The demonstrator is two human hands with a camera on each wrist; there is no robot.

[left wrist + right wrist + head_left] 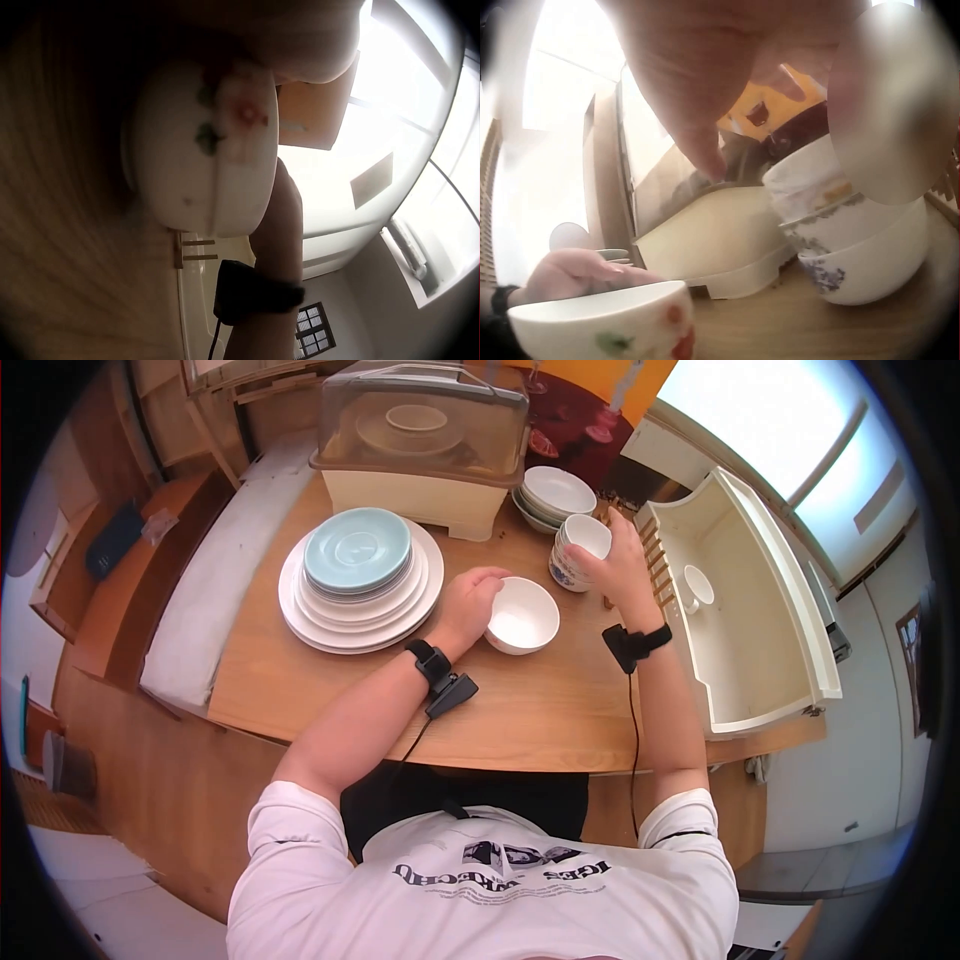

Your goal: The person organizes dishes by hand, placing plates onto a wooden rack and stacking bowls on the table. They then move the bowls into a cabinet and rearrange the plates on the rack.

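Note:
A white bowl (524, 616) with red flowers and green leaves on its outside is at the middle of the wooden table, its opening upward. My left hand (468, 612) holds it at the left rim. In the left wrist view the bowl's flowered side (217, 150) fills the middle, under the hand's fingers (315, 52). My right hand (624, 568), thumb and fingers spread apart, is over a stack of small patterned bowls (573, 572). The right wrist view shows these stacked bowls (855, 240) beside the hand, with blue flowers on the lowest one.
Left of my left hand stands a stack of white plates (300, 622) topped by light blue plates (358, 548). Behind is a cream dish box (410, 498) with a clear lid. White bowls (560, 490) are stacked at the back; a cream rack tub (765, 650) at right holds a white cup (699, 586).

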